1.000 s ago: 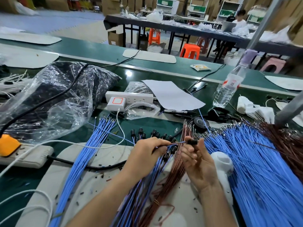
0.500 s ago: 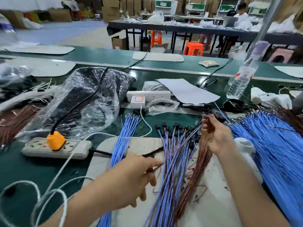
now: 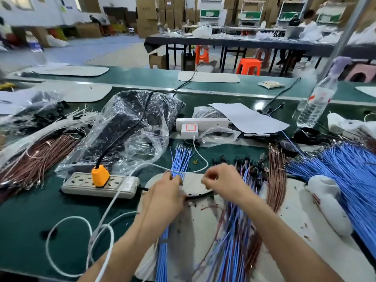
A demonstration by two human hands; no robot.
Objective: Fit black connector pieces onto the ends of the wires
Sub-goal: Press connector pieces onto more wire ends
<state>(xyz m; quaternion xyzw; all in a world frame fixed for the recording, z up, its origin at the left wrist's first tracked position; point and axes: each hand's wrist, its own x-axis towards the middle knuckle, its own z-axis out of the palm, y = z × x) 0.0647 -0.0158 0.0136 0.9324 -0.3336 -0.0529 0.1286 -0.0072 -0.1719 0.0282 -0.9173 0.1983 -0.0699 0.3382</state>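
A bundle of blue wires (image 3: 180,159) lies on the pale mat (image 3: 203,224) with its bare metal tips pointing away from me. My left hand (image 3: 165,197) rests on this bundle and pinches wires at its fingertips. My right hand (image 3: 222,183) hovers just to the right with its fingers curled and thumb against forefinger; motion blur hides whether anything is between them. Wires fitted with black connectors (image 3: 247,166) fan out right of that hand. A clear bag of black connector pieces (image 3: 132,127) sits at the back left.
A grey power strip with an orange plug (image 3: 99,177) lies left of my hands, its black cable (image 3: 200,195) running under them. Brown wires (image 3: 276,180), a big blue wire pile (image 3: 345,176), a water bottle (image 3: 315,104), a white power strip (image 3: 201,123) and paper (image 3: 248,119) crowd the bench.
My right hand has swung left from the far connector ends to the middle of the mat. My left hand has moved forward onto the left blue bundle. The view has shifted left.
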